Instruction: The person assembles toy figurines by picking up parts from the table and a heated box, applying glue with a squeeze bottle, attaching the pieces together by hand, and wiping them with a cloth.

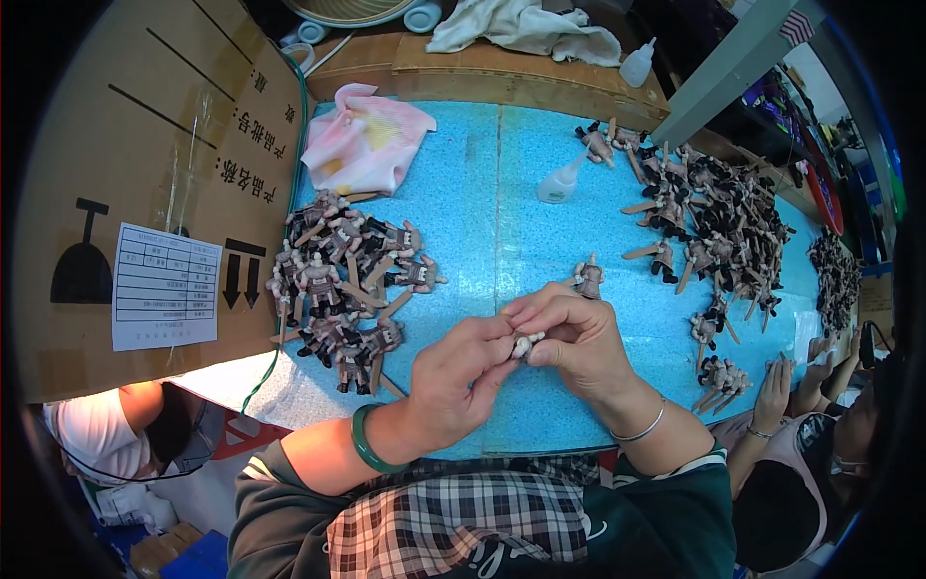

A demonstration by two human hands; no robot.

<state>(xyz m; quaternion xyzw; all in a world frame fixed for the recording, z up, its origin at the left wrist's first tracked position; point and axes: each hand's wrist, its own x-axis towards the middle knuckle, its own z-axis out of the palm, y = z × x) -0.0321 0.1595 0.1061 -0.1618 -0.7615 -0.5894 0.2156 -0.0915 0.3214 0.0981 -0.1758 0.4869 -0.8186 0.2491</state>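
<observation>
Both of my hands meet over the near middle of the blue table mat [473,261]. My left hand [458,376] and my right hand [584,347] pinch a small pale figurine [526,344] between thumbs and fingers; most of it is hidden by the fingertips. Just beyond my right hand, another figurine [587,277] without a visible head lies on the mat, partly covered by the fingers. Left of my hands is a heap of beige-and-black figurines [323,275] with wooden sticks. A small white squeeze bottle [559,183] with a pointed tip stands farther out.
A large cardboard box [145,183] walls off the left side. Beside it lies a crumpled pink-and-white cloth [362,140]. A bigger heap of figurines [719,212] covers the right. A wooden ledge [463,85] holds a white rag [526,29]. A co-worker's hands [772,396] are at the right edge.
</observation>
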